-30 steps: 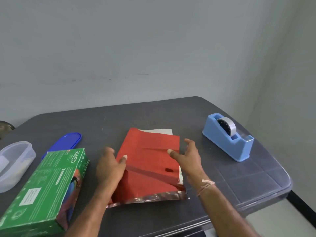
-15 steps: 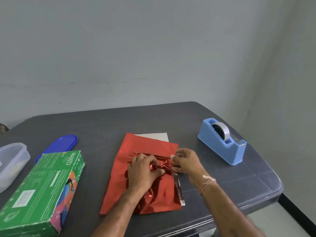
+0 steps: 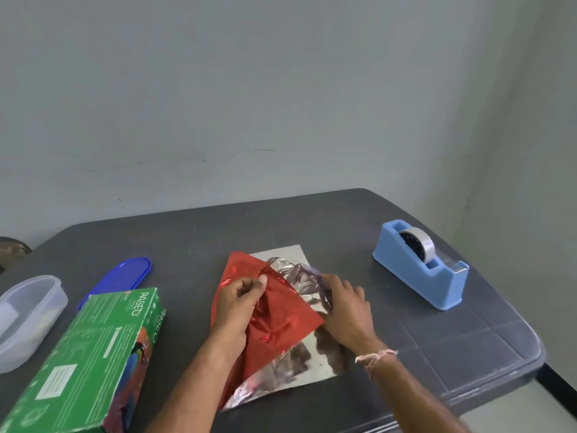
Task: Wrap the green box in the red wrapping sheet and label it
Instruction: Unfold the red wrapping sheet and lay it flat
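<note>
The red wrapping sheet (image 3: pixel 287 317) lies folded in the middle of the dark table, its silver underside showing at the far and near right. My left hand (image 3: pixel 239 304) pinches a red layer near the sheet's upper part. Over on the sheet's right side, my right hand (image 3: pixel 346 310) grips a crumpled silver layer and lifts it off the table. The green box (image 3: pixel 84 364) lies flat at the near left, apart from the sheet and both hands.
A blue tape dispenser (image 3: pixel 420 268) with a roll stands at the right of the table (image 3: pixel 437 345). A clear plastic tub (image 3: pixel 28 314) sits at the far left, its blue lid (image 3: pixel 120 278) beside it. The table's right and near edges are close.
Both hands went from resting beside the flat folded sheet to pinching its layers. The sheet is now being pulled apart, exposing its silver underside.
</note>
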`<state>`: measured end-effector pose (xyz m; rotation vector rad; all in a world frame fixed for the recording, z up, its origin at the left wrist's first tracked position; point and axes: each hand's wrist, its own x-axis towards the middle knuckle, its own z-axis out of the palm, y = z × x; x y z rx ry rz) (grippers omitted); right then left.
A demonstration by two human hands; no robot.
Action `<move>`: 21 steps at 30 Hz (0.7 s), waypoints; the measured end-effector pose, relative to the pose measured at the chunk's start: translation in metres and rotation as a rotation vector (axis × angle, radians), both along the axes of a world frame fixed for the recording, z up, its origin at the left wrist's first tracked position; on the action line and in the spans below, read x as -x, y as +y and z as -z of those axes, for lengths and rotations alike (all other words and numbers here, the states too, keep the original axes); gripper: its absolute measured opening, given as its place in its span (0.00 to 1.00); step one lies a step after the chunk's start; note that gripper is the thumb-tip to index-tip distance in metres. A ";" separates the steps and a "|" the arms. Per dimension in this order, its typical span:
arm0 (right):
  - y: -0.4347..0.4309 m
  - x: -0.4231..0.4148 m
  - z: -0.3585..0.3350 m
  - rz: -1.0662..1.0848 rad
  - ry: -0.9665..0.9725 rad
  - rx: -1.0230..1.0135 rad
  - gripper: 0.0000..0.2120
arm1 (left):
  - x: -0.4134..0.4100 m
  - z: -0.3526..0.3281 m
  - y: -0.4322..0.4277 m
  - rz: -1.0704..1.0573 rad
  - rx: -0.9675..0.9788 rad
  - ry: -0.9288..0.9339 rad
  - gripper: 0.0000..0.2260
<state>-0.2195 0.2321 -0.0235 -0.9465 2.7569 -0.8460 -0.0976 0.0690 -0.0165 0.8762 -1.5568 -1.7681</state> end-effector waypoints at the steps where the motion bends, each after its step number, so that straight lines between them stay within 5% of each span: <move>1: 0.000 -0.001 -0.001 0.002 0.026 -0.054 0.37 | -0.002 -0.005 -0.004 -0.017 -0.055 0.028 0.07; 4: 0.002 0.002 -0.004 0.049 0.020 -0.150 0.40 | -0.012 -0.023 -0.018 -0.056 -0.224 0.109 0.07; 14: -0.006 -0.002 0.001 0.043 0.002 0.021 0.05 | -0.043 -0.040 -0.038 -0.077 -0.280 0.113 0.07; 17: -0.006 -0.003 0.004 0.040 0.037 0.054 0.02 | -0.045 -0.038 -0.037 -0.081 -0.264 0.089 0.08; 21: 0.002 0.003 0.000 0.020 0.061 -0.019 0.13 | -0.046 -0.044 -0.034 -0.105 -0.257 0.122 0.08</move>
